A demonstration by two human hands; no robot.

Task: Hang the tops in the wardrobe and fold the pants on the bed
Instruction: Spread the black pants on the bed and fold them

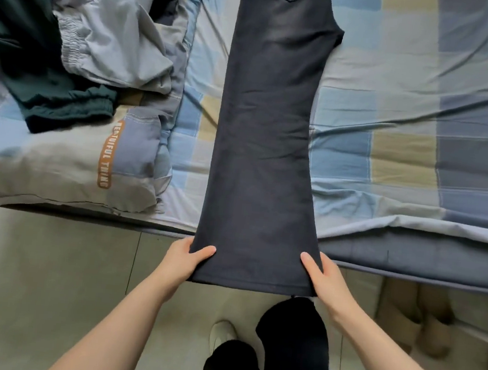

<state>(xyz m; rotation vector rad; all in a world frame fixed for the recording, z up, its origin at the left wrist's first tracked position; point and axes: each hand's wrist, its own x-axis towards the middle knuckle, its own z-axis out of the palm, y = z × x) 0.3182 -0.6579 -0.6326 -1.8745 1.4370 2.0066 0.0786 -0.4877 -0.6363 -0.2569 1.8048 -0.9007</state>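
Both bare forearms reach up from the bottom of the frame toward the bed's edge. The left hand (183,261) pinches the left corner of the hem of the dark pants (266,145), thumb on top, fingers beneath. The right hand (324,277) grips the right corner the same way. One pair of dark pants lies flat and lengthwise up the centre of the frame on the checked bed (407,117), its hem hanging past the mattress edge between the two hands. At upper left sit one dark green garment (26,53) and one grey garment (114,38), heaped on a quilt (59,167).
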